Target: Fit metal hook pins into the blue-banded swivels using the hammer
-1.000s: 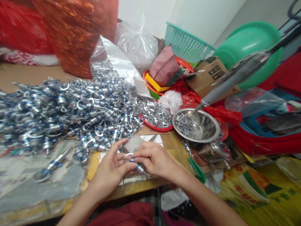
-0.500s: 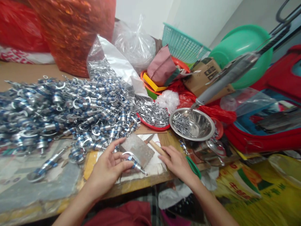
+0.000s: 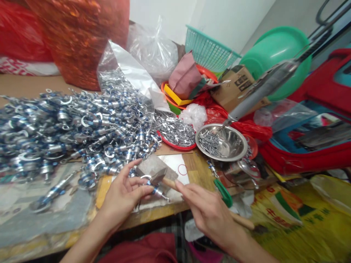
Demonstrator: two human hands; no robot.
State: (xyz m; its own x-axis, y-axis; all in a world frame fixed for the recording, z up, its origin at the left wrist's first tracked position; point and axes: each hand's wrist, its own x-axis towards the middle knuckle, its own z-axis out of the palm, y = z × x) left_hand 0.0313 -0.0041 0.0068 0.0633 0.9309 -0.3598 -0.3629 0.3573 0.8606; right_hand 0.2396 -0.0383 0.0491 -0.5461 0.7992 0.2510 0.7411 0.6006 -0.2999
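Observation:
My left hand (image 3: pixel 123 193) pinches a small silver-and-blue metal fitting (image 3: pixel 161 193) between thumb and fingers; a looped pin tip points right. Just behind it lies a flat grey metal block (image 3: pixel 149 164) on white paper (image 3: pixel 177 160). My right hand (image 3: pixel 205 208) is closed around the wooden handle of a hammer (image 3: pixel 170 182). The hammer's dark head overlaps the fitting and the block's near edge in this view, and whether it touches them I cannot tell. Behind the right wrist, the handle's far end sticks out.
A large heap of similar fittings (image 3: pixel 90 128) covers the left side. Beyond the block stand a red tray of small metal pieces (image 3: pixel 175 131) and a steel bowl (image 3: pixel 236 142) with pins. A grey rod-like tool (image 3: pixel 252 98) slants above the bowl. Green-handled tool (image 3: pixel 223 191) lies near the table edge.
My right hand has lifted the hammer from beside the block and brought it left and nearer, its head now over the fitting. My left hand keeps its hold on the fitting.

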